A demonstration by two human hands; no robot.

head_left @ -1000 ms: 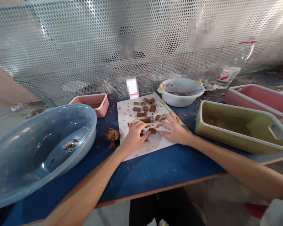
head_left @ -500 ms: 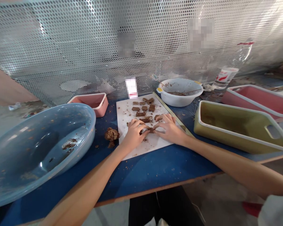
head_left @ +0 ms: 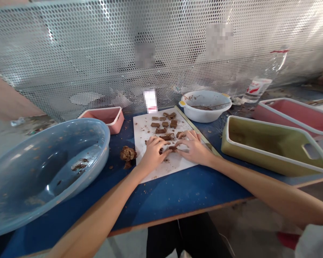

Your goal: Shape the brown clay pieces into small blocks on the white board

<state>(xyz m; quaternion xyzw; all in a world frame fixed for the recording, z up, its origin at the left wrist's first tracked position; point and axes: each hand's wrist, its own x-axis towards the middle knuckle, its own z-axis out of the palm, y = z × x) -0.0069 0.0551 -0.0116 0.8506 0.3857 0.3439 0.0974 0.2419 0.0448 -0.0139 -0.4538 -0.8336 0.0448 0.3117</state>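
Between my two hands a small brown clay piece (head_left: 172,148) lies on the white board (head_left: 148,177). My left hand (head_left: 154,152) presses its left end with thumb and fingers. From the other side, my right hand (head_left: 191,147) pinches the right end, fingers bent. Beyond my fingers, several small clay blocks (head_left: 165,124) lie in rough rows, with crumbs around them. A longer clay piece (head_left: 166,137) is just past my fingertips. Left of the board sits a rough lump of clay (head_left: 128,153).
A large blue basin (head_left: 97,125) stands at the left, a small pink bin (head_left: 118,123) behind it. Farther right are a white basin (head_left: 204,114) with sticks, a plastic bottle (head_left: 260,86), an olive bin (head_left: 258,156) and a pink bin (head_left: 293,107). A perforated metal screen (head_left: 97,53) rises behind.
My fingers have shifted very slightly around the clay piece, which shows a little more between them. The view has tilted a touch; everything else stays where it was.
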